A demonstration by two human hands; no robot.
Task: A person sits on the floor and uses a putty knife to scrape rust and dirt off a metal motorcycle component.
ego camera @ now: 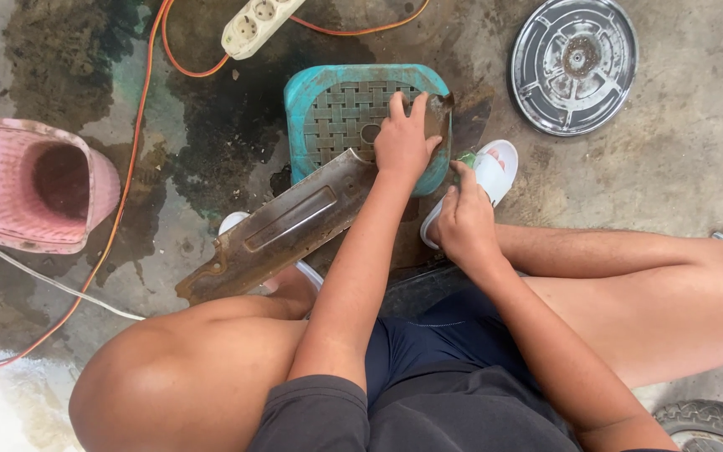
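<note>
A long rusty metal plate [282, 230] lies slanted across a teal plastic stool [320, 96], its low end near my left knee. My left hand [406, 138] presses flat on the plate's upper end over the stool's woven seat. My right hand [464, 219] is just to the right of the stool, fingers closed around a small green object [467, 157] whose kind I cannot make out. Both hands are close together, the right one lower.
A pink plastic stool [35, 184] lies tipped at the left. A white power strip [257, 23] with an orange cable [140, 125] is at the top. A round metal disc [573, 65] rests on the concrete at upper right. A tyre [713, 423] shows at the bottom right.
</note>
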